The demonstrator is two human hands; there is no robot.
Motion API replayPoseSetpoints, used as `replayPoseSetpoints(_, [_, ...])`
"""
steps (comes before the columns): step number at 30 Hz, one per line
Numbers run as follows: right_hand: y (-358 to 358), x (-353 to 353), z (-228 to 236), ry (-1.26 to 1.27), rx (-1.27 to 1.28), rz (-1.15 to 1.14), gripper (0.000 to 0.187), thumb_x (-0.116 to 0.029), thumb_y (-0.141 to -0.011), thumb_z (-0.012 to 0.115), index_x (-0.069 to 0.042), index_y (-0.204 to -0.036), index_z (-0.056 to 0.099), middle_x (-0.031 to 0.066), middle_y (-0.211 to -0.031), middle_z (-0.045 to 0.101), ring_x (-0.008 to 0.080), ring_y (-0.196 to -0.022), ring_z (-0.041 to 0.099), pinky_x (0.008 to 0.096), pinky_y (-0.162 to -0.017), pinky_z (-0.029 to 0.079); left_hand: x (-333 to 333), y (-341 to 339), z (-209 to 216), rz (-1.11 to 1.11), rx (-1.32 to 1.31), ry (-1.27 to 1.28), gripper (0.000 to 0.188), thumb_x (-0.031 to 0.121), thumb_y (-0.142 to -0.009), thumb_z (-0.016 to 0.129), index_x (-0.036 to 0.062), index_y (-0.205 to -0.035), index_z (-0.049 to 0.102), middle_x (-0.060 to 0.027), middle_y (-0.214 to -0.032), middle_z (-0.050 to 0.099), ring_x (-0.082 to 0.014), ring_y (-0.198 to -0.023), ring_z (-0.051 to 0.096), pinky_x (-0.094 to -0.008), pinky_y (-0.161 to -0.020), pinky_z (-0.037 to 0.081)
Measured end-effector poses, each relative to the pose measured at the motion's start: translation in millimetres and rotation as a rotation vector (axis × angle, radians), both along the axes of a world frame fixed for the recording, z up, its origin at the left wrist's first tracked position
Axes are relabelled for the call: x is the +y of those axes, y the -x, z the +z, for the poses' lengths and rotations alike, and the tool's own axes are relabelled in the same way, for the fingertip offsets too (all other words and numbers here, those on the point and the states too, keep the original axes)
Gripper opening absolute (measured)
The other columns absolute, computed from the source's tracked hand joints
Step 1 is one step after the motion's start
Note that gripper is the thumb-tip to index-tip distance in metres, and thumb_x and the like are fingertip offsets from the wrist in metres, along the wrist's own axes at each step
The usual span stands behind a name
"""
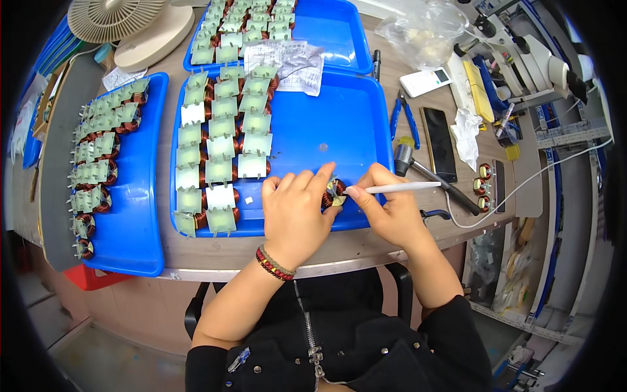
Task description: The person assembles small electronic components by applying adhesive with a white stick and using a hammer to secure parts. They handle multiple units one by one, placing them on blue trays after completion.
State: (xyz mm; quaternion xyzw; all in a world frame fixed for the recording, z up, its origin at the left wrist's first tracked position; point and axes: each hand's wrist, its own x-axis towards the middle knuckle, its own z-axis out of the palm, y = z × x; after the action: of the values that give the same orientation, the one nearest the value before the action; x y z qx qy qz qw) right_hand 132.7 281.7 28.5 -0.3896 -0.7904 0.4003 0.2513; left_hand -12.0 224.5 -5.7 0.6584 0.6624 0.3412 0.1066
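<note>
Over the front edge of the middle blue tray (353, 111), my left hand (294, 206) pinches a small ring coil (337, 191) wound with copper wire. Between the fingers of my right hand (394, 210) lies a slim white pen-like tool (411, 187), its near end at the coil. My fingers hide that end, so its contact with the coil cannot be made out. Left of my left hand, rows of copper coils with pale green square plates (219, 171) fill the tray's left part.
More plated coils stand in the left tray (140, 196) and the far tray (333, 32). A crumpled paper (284, 65) lies across two trays. To the right are blue-handled pliers (405, 117), a hammer (450, 193), a phone (439, 144) and several loose coils (483, 187).
</note>
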Motion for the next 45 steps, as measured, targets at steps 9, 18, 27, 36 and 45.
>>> replayPoseSetpoints(9, [0,0,-12,-0.017,-0.02,0.049,0.021,-0.01,-0.08,0.059,-0.001,-0.068,0.045,0.0113,-0.061,0.051,0.0251,-0.057,0.049,0.0335,-0.051,0.036,0,2,-2,-0.006,-0.029,0.0,0.053,0.018,-0.059,0.074,0.0102,-0.108,0.056,-0.0019,-0.074,0.053,-0.0181,-0.072,0.051,-0.0355,-0.074,0.033])
replayPoseSetpoints(18, [5,-2,-17,-0.156,-0.108,0.11,0.019,-0.009,-0.075,0.06,-0.002,-0.068,0.044,0.0146,-0.062,0.05,0.0339,-0.06,0.05,0.0388,-0.054,0.039,-1,0,-3,0.021,0.034,-0.007,0.052,0.024,-0.06,0.073,0.0109,-0.107,0.058,-0.0023,-0.075,0.055,-0.0181,-0.072,0.052,-0.0344,-0.075,0.032])
replayPoseSetpoints(27, [3,-2,-17,-0.167,-0.199,0.084,0.012,-0.013,-0.076,0.058,-0.008,-0.084,0.052,0.0119,-0.075,0.062,0.032,-0.073,0.06,0.0424,-0.059,0.045,-3,9,23,-0.205,-0.239,-0.121,0.053,0.023,-0.062,0.072,0.0087,-0.11,0.057,-0.0063,-0.101,0.055,-0.0232,-0.097,0.046,-0.0388,-0.082,0.034])
replayPoseSetpoints(36, [0,-3,-27,-0.14,-0.283,0.057,0.013,-0.008,-0.071,0.052,-0.007,-0.08,0.062,0.0144,-0.076,0.062,0.035,-0.075,0.059,0.0428,-0.064,0.046,9,-18,41,-0.31,-0.361,-0.264,0.012,0.005,-0.068,0.068,0.0041,-0.077,0.06,-0.0075,-0.07,0.058,-0.0218,-0.064,0.055,-0.0305,-0.057,0.043])
replayPoseSetpoints(45, [-61,20,15,-0.415,-0.09,-0.118,0.027,-0.016,-0.069,0.069,-0.004,-0.09,0.059,0.0104,-0.081,0.059,0.0292,-0.077,0.055,0.0369,-0.071,0.044,10,-10,29,-0.314,-0.402,-0.221,0.011,0.004,-0.071,0.066,0.0013,-0.075,0.056,-0.0089,-0.069,0.056,-0.0204,-0.056,0.055,-0.0284,-0.048,0.043])
